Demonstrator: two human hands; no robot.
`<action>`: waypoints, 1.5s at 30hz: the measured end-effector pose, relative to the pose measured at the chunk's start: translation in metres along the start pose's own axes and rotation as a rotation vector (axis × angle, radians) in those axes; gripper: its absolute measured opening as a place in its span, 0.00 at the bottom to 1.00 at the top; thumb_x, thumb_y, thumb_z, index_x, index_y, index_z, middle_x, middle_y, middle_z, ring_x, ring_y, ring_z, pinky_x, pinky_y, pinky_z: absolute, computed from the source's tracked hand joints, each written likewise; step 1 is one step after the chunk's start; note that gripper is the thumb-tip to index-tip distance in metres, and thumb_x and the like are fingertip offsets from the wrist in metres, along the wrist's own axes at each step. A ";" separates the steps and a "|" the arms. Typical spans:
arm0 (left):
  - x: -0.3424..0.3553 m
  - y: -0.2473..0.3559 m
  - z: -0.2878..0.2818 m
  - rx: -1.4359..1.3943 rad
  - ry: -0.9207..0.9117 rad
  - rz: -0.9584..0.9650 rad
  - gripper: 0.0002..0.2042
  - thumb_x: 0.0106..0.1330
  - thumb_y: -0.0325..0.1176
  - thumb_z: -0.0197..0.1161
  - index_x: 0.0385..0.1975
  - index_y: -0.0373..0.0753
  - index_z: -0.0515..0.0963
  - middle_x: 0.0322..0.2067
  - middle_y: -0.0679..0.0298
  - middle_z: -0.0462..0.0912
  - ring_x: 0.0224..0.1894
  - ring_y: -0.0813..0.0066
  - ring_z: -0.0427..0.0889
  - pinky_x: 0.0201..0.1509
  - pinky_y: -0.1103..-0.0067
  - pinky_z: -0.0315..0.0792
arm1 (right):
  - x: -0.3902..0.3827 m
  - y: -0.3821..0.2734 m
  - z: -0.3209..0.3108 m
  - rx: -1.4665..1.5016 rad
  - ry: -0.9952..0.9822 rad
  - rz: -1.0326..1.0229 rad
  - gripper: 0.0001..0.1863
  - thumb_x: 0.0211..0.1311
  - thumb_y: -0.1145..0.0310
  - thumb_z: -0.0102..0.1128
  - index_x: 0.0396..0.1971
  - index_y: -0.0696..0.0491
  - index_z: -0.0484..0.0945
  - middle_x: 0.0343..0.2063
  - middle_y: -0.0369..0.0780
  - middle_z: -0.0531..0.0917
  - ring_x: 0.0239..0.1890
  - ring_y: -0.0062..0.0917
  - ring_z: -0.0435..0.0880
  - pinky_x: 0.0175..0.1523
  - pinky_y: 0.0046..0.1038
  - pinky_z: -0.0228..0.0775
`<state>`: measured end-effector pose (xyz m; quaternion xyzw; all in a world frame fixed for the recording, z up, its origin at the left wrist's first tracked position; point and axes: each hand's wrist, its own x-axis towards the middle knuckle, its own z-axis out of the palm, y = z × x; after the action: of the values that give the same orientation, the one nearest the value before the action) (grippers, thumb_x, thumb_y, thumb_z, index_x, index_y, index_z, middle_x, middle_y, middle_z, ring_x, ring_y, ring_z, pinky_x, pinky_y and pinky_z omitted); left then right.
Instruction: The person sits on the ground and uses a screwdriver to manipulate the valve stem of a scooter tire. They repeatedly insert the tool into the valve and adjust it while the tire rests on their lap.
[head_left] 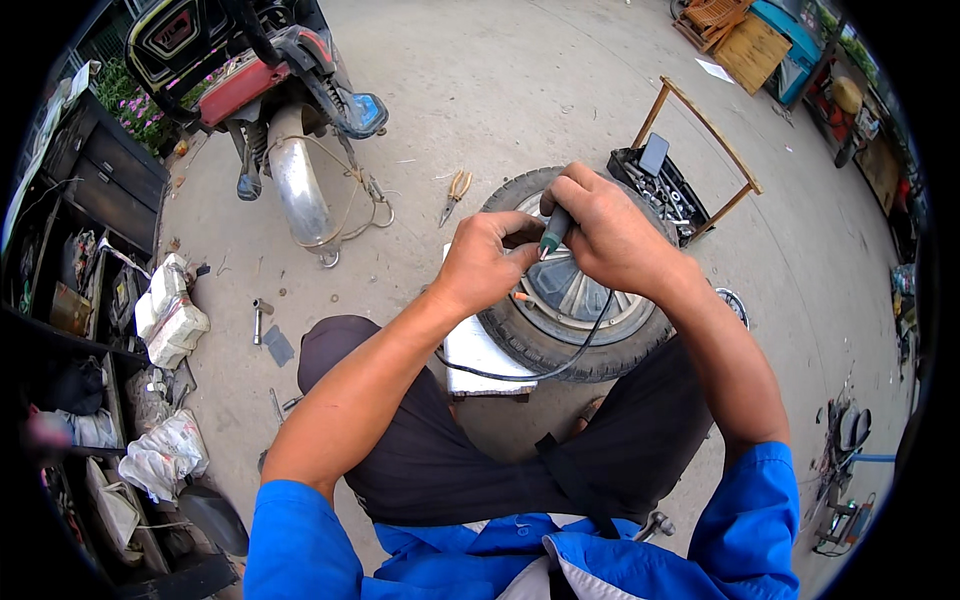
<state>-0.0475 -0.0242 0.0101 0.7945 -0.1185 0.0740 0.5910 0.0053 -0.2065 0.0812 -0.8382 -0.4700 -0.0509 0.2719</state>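
My right hand (615, 232) is closed round a tool with a dark green handle (553, 236); its short tip points down toward my left fingers. Opposite it, my left hand (478, 262) is pinched closed beside that tip; whatever lies between its fingers is too small to make out. Both hands are above a wheel with a black tyre (520, 338) and a grey metal hub (562, 287), lying flat between my knees. A black cable (574, 358) curves over the wheel's near side. Under the tyre's left edge shows a white board (472, 352).
Pliers (456, 197) lie on the concrete beyond the wheel. A black tool tray (686, 208) with a phone (653, 154) stands at the far right beside a wooden frame (712, 134). Far left is a scooter (298, 185); cluttered shelves (112, 180) and a socket wrench (259, 320) are left.
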 end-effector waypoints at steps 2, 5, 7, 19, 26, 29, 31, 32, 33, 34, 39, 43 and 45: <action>0.000 0.003 0.000 0.009 0.004 -0.002 0.10 0.60 0.16 0.62 0.41 0.27 0.82 0.36 0.58 0.87 0.41 0.75 0.84 0.47 0.75 0.78 | 0.000 -0.001 0.000 0.008 -0.005 0.026 0.13 0.48 0.86 0.55 0.37 0.61 0.74 0.37 0.50 0.75 0.41 0.48 0.78 0.45 0.42 0.71; -0.001 0.008 -0.001 0.055 0.008 0.002 0.10 0.60 0.18 0.63 0.41 0.27 0.82 0.36 0.57 0.87 0.41 0.74 0.84 0.47 0.75 0.78 | 0.000 0.000 0.001 0.017 -0.018 0.025 0.14 0.48 0.87 0.55 0.37 0.61 0.74 0.37 0.49 0.75 0.41 0.48 0.78 0.45 0.41 0.70; -0.001 0.010 -0.002 0.058 0.011 -0.013 0.10 0.60 0.19 0.64 0.41 0.27 0.82 0.36 0.56 0.87 0.41 0.73 0.84 0.47 0.75 0.78 | 0.000 0.001 0.001 0.012 -0.025 0.012 0.14 0.49 0.86 0.55 0.37 0.61 0.74 0.38 0.49 0.75 0.41 0.47 0.78 0.45 0.42 0.71; -0.002 0.005 0.002 -0.093 -0.007 -0.077 0.10 0.63 0.21 0.64 0.43 0.27 0.81 0.39 0.57 0.86 0.43 0.74 0.84 0.50 0.76 0.79 | 0.010 0.000 -0.012 0.098 -0.254 -0.061 0.20 0.50 0.85 0.57 0.47 0.61 0.76 0.55 0.51 0.72 0.55 0.47 0.77 0.56 0.39 0.72; -0.002 -0.001 0.005 -0.020 0.024 -0.069 0.07 0.64 0.24 0.65 0.38 0.27 0.82 0.32 0.63 0.85 0.37 0.80 0.81 0.41 0.79 0.76 | 0.011 -0.001 -0.026 0.033 -0.216 -0.213 0.25 0.49 0.78 0.66 0.51 0.60 0.78 0.54 0.50 0.74 0.53 0.44 0.79 0.54 0.38 0.74; -0.001 -0.004 0.003 0.091 0.032 -0.051 0.06 0.65 0.26 0.65 0.36 0.29 0.82 0.28 0.66 0.84 0.33 0.84 0.78 0.36 0.79 0.73 | 0.011 -0.003 -0.025 -0.089 -0.158 -0.152 0.24 0.48 0.73 0.70 0.48 0.60 0.80 0.45 0.49 0.78 0.48 0.43 0.81 0.50 0.39 0.75; -0.001 -0.004 0.001 0.215 0.033 -0.007 0.06 0.65 0.27 0.65 0.35 0.31 0.82 0.26 0.68 0.83 0.31 0.86 0.76 0.33 0.80 0.71 | 0.012 -0.008 -0.022 -0.196 -0.124 -0.096 0.21 0.48 0.69 0.72 0.44 0.60 0.81 0.38 0.47 0.80 0.43 0.42 0.82 0.46 0.39 0.75; 0.000 -0.005 0.001 0.171 0.033 -0.026 0.06 0.66 0.28 0.65 0.35 0.31 0.82 0.26 0.68 0.83 0.30 0.86 0.75 0.33 0.80 0.70 | 0.012 -0.011 -0.021 -0.248 -0.113 -0.076 0.20 0.49 0.66 0.72 0.41 0.60 0.82 0.35 0.47 0.80 0.40 0.41 0.82 0.43 0.39 0.75; -0.001 -0.006 0.001 0.127 0.033 -0.046 0.05 0.66 0.28 0.64 0.34 0.32 0.82 0.25 0.69 0.83 0.30 0.86 0.75 0.32 0.80 0.70 | 0.013 -0.014 -0.019 -0.300 -0.103 -0.057 0.19 0.49 0.63 0.72 0.38 0.60 0.82 0.31 0.46 0.80 0.37 0.41 0.82 0.40 0.39 0.75; 0.000 -0.004 0.001 0.081 0.028 -0.065 0.05 0.66 0.28 0.64 0.34 0.32 0.82 0.25 0.69 0.82 0.29 0.87 0.74 0.32 0.80 0.69 | 0.012 -0.015 -0.018 -0.333 -0.088 -0.061 0.18 0.50 0.62 0.71 0.36 0.60 0.82 0.29 0.45 0.80 0.35 0.41 0.82 0.38 0.39 0.75; -0.001 -0.009 0.003 0.083 0.077 -0.088 0.08 0.66 0.29 0.63 0.30 0.31 0.82 0.22 0.70 0.80 0.27 0.86 0.72 0.30 0.81 0.67 | 0.016 -0.022 -0.012 -0.453 -0.092 -0.010 0.18 0.56 0.55 0.67 0.28 0.58 0.81 0.21 0.45 0.80 0.26 0.41 0.82 0.31 0.38 0.74; 0.000 -0.008 0.008 0.057 0.134 -0.027 0.10 0.64 0.32 0.64 0.30 0.30 0.82 0.18 0.57 0.81 0.21 0.79 0.74 0.25 0.74 0.67 | 0.020 -0.023 -0.003 -0.434 0.014 0.036 0.17 0.57 0.58 0.64 0.36 0.58 0.82 0.17 0.47 0.80 0.22 0.42 0.83 0.28 0.40 0.74; 0.000 -0.005 0.005 0.083 0.117 -0.049 0.09 0.64 0.32 0.64 0.31 0.30 0.83 0.19 0.56 0.81 0.21 0.78 0.75 0.26 0.74 0.68 | 0.022 -0.028 -0.001 -0.429 0.057 0.052 0.18 0.58 0.60 0.62 0.42 0.59 0.81 0.17 0.49 0.81 0.22 0.43 0.83 0.29 0.40 0.74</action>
<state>-0.0467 -0.0278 0.0040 0.8152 -0.0611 0.1106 0.5652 -0.0052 -0.1790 0.1004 -0.8870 -0.4186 -0.1661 0.1017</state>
